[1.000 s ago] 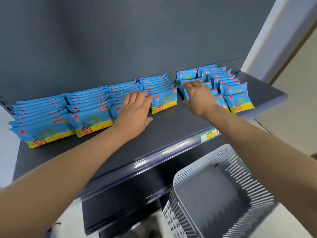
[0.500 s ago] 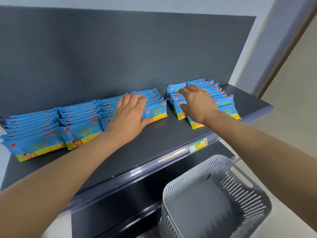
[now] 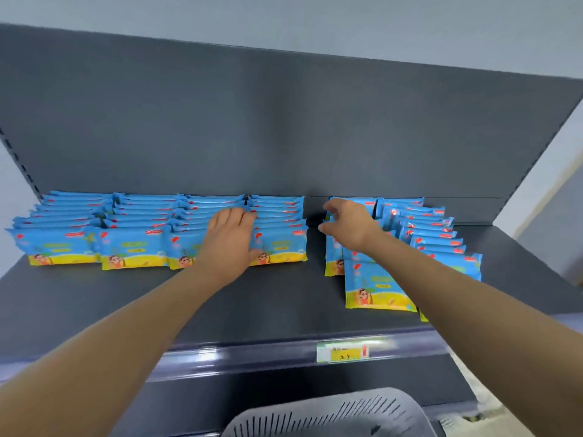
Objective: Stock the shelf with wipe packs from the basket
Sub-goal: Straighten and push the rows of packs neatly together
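— Where are the wipe packs?
— In rows on the shelf, above the basket.
— Hands?
— Left hand lies flat on the rows, fingers released. Right hand grasps wipe packs further right.

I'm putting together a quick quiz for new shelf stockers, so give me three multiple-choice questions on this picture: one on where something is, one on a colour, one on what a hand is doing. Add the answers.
1. Where is the price tag?
A. on the shelf's front rail
B. on the back panel
C. on the basket

2. What colours are the wipe packs?
A. green and white
B. blue with a yellow band
C. all red

3. How is the left hand?
A. gripping the basket
B. hanging clear of the shelf
C. lying flat on the packs

Answers:
1 A: the tag sits on the rail, below the right-hand rows.
2 B: each front pack shows blue above yellow.
3 C: its fingers lie straight across the packs.
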Action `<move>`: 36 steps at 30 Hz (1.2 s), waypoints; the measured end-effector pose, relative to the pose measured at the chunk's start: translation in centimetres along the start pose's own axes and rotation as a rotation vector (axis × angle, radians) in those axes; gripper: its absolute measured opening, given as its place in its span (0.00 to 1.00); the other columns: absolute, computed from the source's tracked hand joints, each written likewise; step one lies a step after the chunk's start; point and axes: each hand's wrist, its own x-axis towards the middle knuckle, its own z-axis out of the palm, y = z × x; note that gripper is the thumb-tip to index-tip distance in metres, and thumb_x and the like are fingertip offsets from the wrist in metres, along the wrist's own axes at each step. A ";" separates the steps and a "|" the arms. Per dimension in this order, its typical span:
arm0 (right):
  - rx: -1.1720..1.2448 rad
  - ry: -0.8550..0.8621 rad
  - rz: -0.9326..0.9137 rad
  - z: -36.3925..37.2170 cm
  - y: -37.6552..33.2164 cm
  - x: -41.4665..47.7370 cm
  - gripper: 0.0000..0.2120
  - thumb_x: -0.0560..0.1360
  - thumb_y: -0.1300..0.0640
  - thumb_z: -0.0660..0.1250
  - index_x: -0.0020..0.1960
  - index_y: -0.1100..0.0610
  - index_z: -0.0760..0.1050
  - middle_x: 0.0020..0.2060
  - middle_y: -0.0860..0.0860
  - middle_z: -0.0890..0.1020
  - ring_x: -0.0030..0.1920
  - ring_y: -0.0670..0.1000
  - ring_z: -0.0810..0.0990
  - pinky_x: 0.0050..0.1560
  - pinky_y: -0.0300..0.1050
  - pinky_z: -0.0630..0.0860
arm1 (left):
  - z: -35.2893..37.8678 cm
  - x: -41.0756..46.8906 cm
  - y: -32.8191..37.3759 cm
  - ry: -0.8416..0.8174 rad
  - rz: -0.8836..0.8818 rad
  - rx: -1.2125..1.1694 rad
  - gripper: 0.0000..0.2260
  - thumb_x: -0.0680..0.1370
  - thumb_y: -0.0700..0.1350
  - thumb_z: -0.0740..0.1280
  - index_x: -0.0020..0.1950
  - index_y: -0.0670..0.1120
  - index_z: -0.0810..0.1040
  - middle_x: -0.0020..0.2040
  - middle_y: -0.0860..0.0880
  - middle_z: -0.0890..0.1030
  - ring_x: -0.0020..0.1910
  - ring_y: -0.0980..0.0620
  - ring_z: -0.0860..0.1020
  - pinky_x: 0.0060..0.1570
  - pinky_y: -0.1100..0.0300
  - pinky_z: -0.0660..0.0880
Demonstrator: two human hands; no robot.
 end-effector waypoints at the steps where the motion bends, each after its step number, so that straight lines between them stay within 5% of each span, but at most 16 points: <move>1: 0.024 -0.010 0.009 0.3 0.1 0.8 0.10 0.74 0.59 0.66 0.52 0.63 0.73 0.44 0.57 0.79 0.48 0.59 0.76 0.43 0.48 0.74 | 0.2 0.3 -0.3 -0.005 -0.011 0.022 0.29 0.73 0.54 0.68 0.69 0.44 0.64 0.64 0.47 0.68 0.65 0.46 0.63 0.67 0.55 0.55; 3: 0.085 -0.043 0.038 1.1 0.2 2.0 0.05 0.74 0.59 0.66 0.46 0.60 0.72 0.39 0.53 0.75 0.44 0.56 0.73 0.35 0.43 0.69 | 0.8 0.9 -1.0 -0.013 -0.022 0.041 0.29 0.73 0.55 0.68 0.69 0.45 0.64 0.64 0.47 0.68 0.65 0.46 0.63 0.66 0.55 0.55; 5: 0.167 -0.119 0.065 2.0 0.6 2.8 0.16 0.73 0.57 0.68 0.58 0.60 0.72 0.51 0.55 0.77 0.51 0.54 0.75 0.44 0.41 0.70 | 1.4 1.5 -1.6 -0.039 -0.031 0.027 0.31 0.72 0.57 0.69 0.70 0.45 0.63 0.64 0.47 0.68 0.66 0.47 0.62 0.67 0.56 0.54; 8: 0.244 -0.230 0.103 3.2 1.4 3.6 0.36 0.71 0.54 0.72 0.73 0.59 0.59 0.70 0.54 0.68 0.66 0.54 0.70 0.60 0.44 0.70 | 2.8 2.5 -2.5 -0.109 -0.010 0.035 0.39 0.68 0.62 0.70 0.72 0.46 0.60 0.68 0.48 0.66 0.69 0.47 0.59 0.71 0.54 0.51; 13: 0.289 -0.298 0.149 4.8 2.2 4.9 0.44 0.69 0.54 0.75 0.76 0.56 0.53 0.73 0.54 0.62 0.69 0.54 0.67 0.68 0.50 0.68 | 5.0 4.0 -3.4 -0.170 0.021 0.109 0.45 0.67 0.66 0.68 0.75 0.45 0.54 0.72 0.47 0.61 0.73 0.47 0.54 0.73 0.51 0.43; 17: 0.363 -0.349 0.113 5.8 2.0 5.6 0.42 0.68 0.58 0.75 0.75 0.56 0.55 0.70 0.52 0.67 0.60 0.48 0.72 0.57 0.40 0.69 | 6.0 4.8 -3.6 -0.199 -0.009 0.114 0.46 0.67 0.65 0.68 0.75 0.45 0.51 0.74 0.48 0.59 0.74 0.47 0.52 0.73 0.51 0.41; 23: 0.310 -0.352 0.040 6.6 2.1 7.0 0.33 0.70 0.60 0.73 0.70 0.58 0.61 0.64 0.52 0.73 0.59 0.50 0.75 0.58 0.43 0.73 | 6.6 5.6 -3.4 -0.213 -0.017 0.127 0.42 0.70 0.59 0.69 0.76 0.45 0.50 0.73 0.48 0.62 0.74 0.48 0.50 0.72 0.53 0.37; 28: 0.168 -0.243 -0.039 6.8 2.2 7.5 0.25 0.70 0.57 0.74 0.62 0.60 0.69 0.56 0.54 0.77 0.48 0.49 0.75 0.46 0.40 0.74 | 6.5 5.5 -2.8 -0.165 0.019 0.227 0.38 0.72 0.58 0.67 0.75 0.46 0.55 0.70 0.50 0.65 0.73 0.49 0.54 0.72 0.52 0.35; 36: 0.031 -0.248 -0.067 6.5 2.6 6.8 0.22 0.69 0.61 0.72 0.60 0.60 0.69 0.56 0.55 0.77 0.54 0.54 0.78 0.52 0.47 0.78 | 6.0 4.6 -2.2 -0.130 -0.113 0.351 0.42 0.65 0.69 0.66 0.71 0.46 0.61 0.67 0.49 0.64 0.71 0.47 0.56 0.72 0.47 0.37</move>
